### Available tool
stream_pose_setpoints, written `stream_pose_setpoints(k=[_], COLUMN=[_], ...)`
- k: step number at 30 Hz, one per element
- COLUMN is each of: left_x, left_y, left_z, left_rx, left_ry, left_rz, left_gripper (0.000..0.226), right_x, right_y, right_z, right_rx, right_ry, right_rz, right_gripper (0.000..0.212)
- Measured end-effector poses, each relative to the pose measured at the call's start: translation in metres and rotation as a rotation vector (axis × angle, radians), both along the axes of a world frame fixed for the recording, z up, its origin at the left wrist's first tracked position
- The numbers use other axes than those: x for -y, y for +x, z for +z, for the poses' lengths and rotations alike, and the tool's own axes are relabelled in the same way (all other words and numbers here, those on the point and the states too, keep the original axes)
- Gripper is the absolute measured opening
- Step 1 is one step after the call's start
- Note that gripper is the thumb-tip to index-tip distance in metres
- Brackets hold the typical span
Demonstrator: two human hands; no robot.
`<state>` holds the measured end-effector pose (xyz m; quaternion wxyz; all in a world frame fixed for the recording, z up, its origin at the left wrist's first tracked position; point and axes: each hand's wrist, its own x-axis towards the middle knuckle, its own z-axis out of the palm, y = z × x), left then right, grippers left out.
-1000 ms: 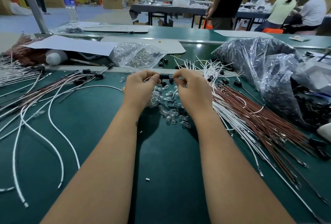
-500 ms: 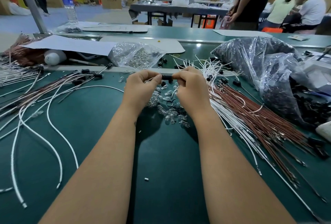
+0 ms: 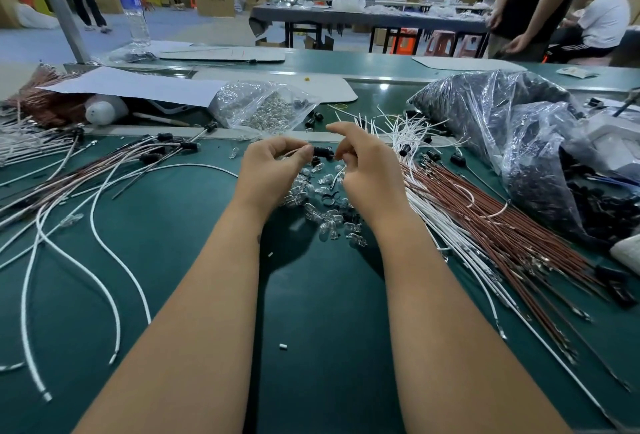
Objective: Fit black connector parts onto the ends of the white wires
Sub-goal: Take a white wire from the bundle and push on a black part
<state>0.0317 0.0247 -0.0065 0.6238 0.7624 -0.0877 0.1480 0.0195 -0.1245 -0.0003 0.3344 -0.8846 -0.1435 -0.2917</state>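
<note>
At a green bench [image 3: 311, 312], the left hand [image 3: 273, 170] pinches a black connector [image 3: 322, 153] above clear bulbs [image 3: 325, 218]; the right hand [image 3: 367, 170], fingers loosely curled, touches its other end. White wires [image 3: 398, 128] lie just beyond. No label is legible.

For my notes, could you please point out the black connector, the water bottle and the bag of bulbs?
black connector [image 3: 323, 152], head view, its middle.
water bottle [image 3: 133, 3], head view, its label.
bag of bulbs [image 3: 263, 109], head view, its clear front.
</note>
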Motion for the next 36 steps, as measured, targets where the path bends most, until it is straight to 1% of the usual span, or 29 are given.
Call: stream_pose_setpoints(k=[2, 4, 6, 9, 11, 12, 13, 15, 18, 21, 22, 25, 26, 29, 32, 34, 35, 36], left_x=[0.002, 0.004, 0.005, 0.003, 0.003, 0.003, 0.003, 0.004, 0.003, 0.001, 0.000, -0.001, -0.001, -0.003, -0.012, -0.017, -0.017, -0.015], left_y=[-0.001, -0.002, -0.002, -0.002, -0.002, -0.001, -0.001, 0.000, -0.001, -0.001, -0.002, 0.000, 0.001, 0.006, 0.009, 0.010, 0.010, 0.008], left_z=[0.001, 0.000, 0.000, 0.002, 0.002, 0.002, 0.002, 0.002, 0.002, 0.001, 0.001, 0.000, -0.001, -0.005, -0.008, -0.009, -0.009, -0.009], left_rx=[-0.002, 0.021, 0.040, 0.057, 0.057, 0.051, 0.043, 0.037, 0.052, 0.123, 0.147, 0.213, 0.216, 0.163, -0.003, -0.097, -0.094, -0.043], left_ry=[0.009, 0.076, 0.058, -0.036, -0.061, -0.058, -0.045, -0.018, -0.004, 0.131, 0.172, 0.283, 0.346, 0.548, 0.626, 0.689, 0.708, 0.706], left_rz=[-0.037, -0.035, -0.012, -0.013, -0.036, -0.047, -0.054, -0.050, -0.030, 0.054, 0.075, 0.097, 0.138, 0.364, 0.590, 0.664, 0.667, 0.647], left_gripper=[0.006, 0.005, 0.005, 0.005, 0.008, 0.011, 0.014, 0.019, 0.014, 0.005, 0.005, 0.006, 0.008, 0.009, 0.011, 0.015, 0.021, 0.029], right_x=[0.000, -0.001, -0.001, -0.003, -0.003, -0.002, -0.003, -0.004, -0.009, -0.013, -0.014, -0.015, -0.015, -0.011, -0.004, -0.005, -0.006, -0.007], right_y=[0.000, 0.000, -0.001, -0.001, 0.000, 0.000, 0.000, -0.001, -0.004, -0.004, -0.003, 0.000, 0.001, 0.003, 0.004, 0.004, 0.003, 0.003], right_z=[-0.001, -0.001, 0.000, 0.000, 0.000, 0.000, 0.001, 0.002, 0.004, 0.002, 0.001, -0.001, -0.002, -0.003, -0.005, -0.005, -0.005, -0.005], right_rx=[-0.001, -0.001, 0.004, 0.001, -0.022, -0.032, -0.037, -0.035, -0.031, -0.062, -0.070, -0.059, -0.058, -0.034, -0.014, -0.020, -0.032, -0.046], right_ry=[0.011, 0.006, 0.018, 0.047, 0.037, 0.034, 0.036, 0.049, 0.070, 0.031, 0.010, -0.065, -0.085, -0.139, -0.150, -0.146, -0.139, -0.125], right_rz=[0.005, 0.009, 0.004, -0.057, -0.115, -0.124, -0.116, -0.085, -0.044, -0.009, -0.002, 0.012, -0.001, -0.133, -0.264, -0.276, -0.261, -0.236], right_gripper=[0.055, 0.054, 0.049, 0.031, 0.013, 0.008, 0.008, 0.019, 0.035, 0.045, 0.043, 0.027, 0.026, 0.026, 0.024, 0.024, 0.024, 0.024])
